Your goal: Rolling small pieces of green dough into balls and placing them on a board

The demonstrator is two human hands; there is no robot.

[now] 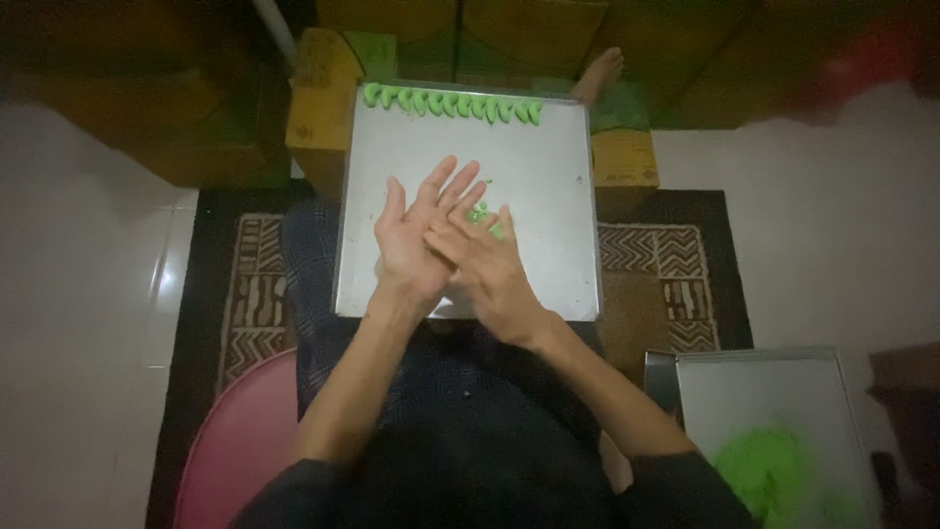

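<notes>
My left hand (416, 235) lies palm up over a metal tray (548, 186), fingers spread. Across its palm rests my right hand (485, 269), palm down, with a small piece of green dough (480, 214) showing between and just beyond the fingers. The dough is pressed between the two palms. A row of several shaped green dough pieces (452, 103) lines the tray's far edge. The tray rests on my lap.
A second metal tray (774, 392) with a mound of green dough (759, 470) stands at the lower right. Yellow cardboard boxes (318, 103) flank the tray at the back. A pink round object (245, 441) sits at the lower left on a patterned rug (666, 264). A bare foot (599, 73) shows beyond the tray.
</notes>
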